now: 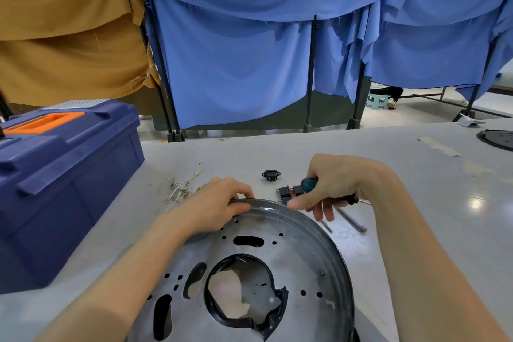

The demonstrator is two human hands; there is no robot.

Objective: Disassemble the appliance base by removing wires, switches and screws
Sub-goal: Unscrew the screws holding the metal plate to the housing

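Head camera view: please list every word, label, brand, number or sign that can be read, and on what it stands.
No text can be read.
The blue plastic toolbox with orange handle, the round grey metal appliance base, the green-handled screwdriver and the small black plastic switches show no legible marking.

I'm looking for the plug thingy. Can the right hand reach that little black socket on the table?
Probably yes: the black socket lies just beyond the right hand, with bare table between them, but its fingers already grip a screwdriver.
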